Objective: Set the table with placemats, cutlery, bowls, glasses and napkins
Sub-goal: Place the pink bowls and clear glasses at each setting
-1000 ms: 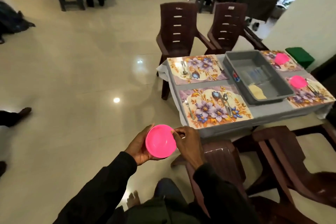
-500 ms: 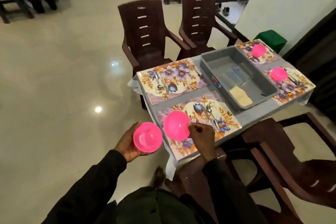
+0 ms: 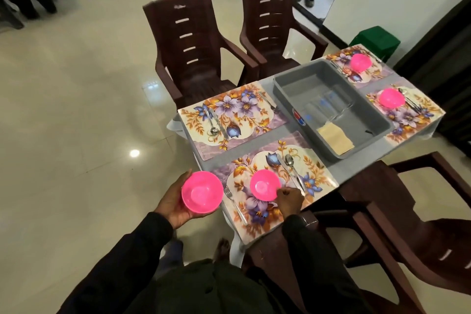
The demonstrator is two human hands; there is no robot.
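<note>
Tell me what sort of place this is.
Probably a home dining room: a table laid with floral placemats and pink bowls, brown plastic armchairs beside it, a tiled floor.

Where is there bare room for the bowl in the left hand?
For the spare bowl, the middle of the bowl-less placemat, between its spoon and fork, is free. The near placemat is crowded: second bowl, right hand, cutlery. The grey tub fills the centre.

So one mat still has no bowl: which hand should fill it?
Left, I'd say. The left hand holds a spare bowl, and the bowl-less mat lies just beyond it. The right hand pinches the other bowl on the near mat.
</note>
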